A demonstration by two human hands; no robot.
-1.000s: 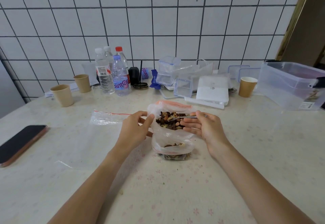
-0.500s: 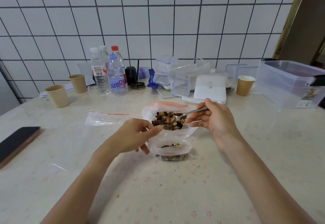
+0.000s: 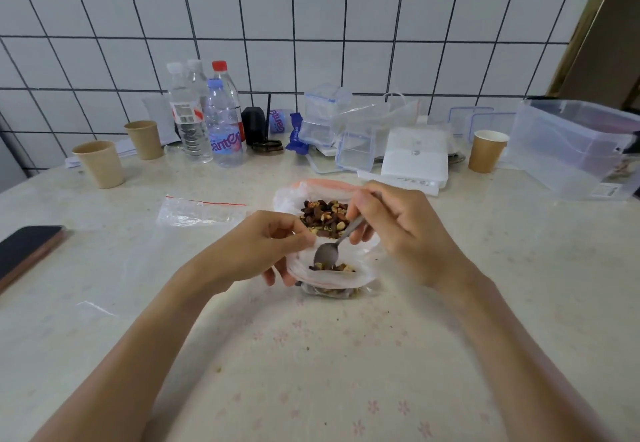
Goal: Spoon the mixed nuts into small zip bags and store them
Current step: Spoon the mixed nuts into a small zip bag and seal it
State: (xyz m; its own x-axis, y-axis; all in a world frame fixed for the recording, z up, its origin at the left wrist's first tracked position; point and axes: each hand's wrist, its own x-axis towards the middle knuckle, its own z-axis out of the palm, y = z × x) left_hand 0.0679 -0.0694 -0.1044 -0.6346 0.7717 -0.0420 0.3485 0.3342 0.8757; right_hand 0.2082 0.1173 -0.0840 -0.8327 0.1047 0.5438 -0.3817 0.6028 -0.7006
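Nearest on the pale bench [image 3: 311,372], the person's two forearms reach in toward a small zip bag [image 3: 332,277] that sits near the middle. The left hand [image 3: 256,251] has its grip pinched on the left edge of that bag's mouth, holding it open. The right hand [image 3: 405,230] has its grip closed around the handle of a metal spoon [image 3: 329,251], whose bowl points down into the open mouth, just above the few mixed nuts [image 3: 334,267] already inside. Just behind, touching the small bag, a larger clear bag [image 3: 294,195] with a pink strip lies open with a heap of nuts in it. To the left, an empty zip bag [image 3: 197,213] with a red line lies flat, and a dark phone [image 3: 24,251] rests near the bench's left edge. Farther back stand three paper cups [image 3: 98,163], several water bottles [image 3: 223,129], stacked clear lidded boxes [image 3: 325,119] and a white flat box [image 3: 414,154]. At far right sits a big clear storage tub [image 3: 571,150], against the white tiled wall [image 3: 311,25]
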